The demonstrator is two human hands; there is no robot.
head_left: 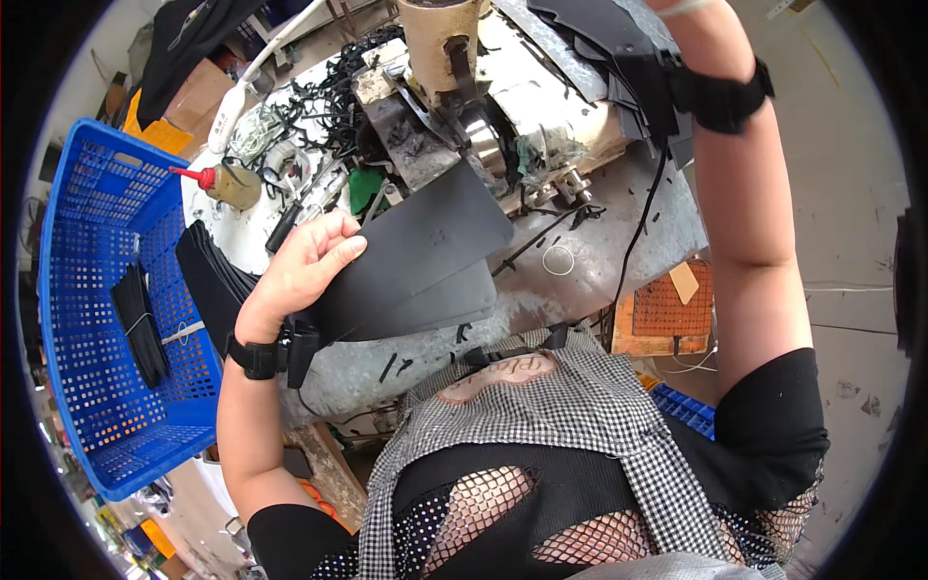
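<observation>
My left hand (304, 263) grips a flat black sheet piece (435, 237) with rounded corners, thumb on top and fingers along its far edge. More black pieces (454, 300) fan out under it, near my apron. The sheet's far end reaches the front of a bench machine (440, 48) with a cream cylindrical housing and a shiny metal roller (483, 140). My right hand (701, 34) is raised at the top right, beside a stack of dark flat pieces (609, 39). Its fingers are cut off by the top edge, so what it holds is hidden.
At left stands a blue plastic basket (63, 300) with bundled black strips (140, 324). A red-tipped bottle (232, 186) and a heap of black scraps (333, 97) lie left of the machine. A black cable (643, 232) hangs at right. A rubber ring (558, 260) lies on the metal tabletop.
</observation>
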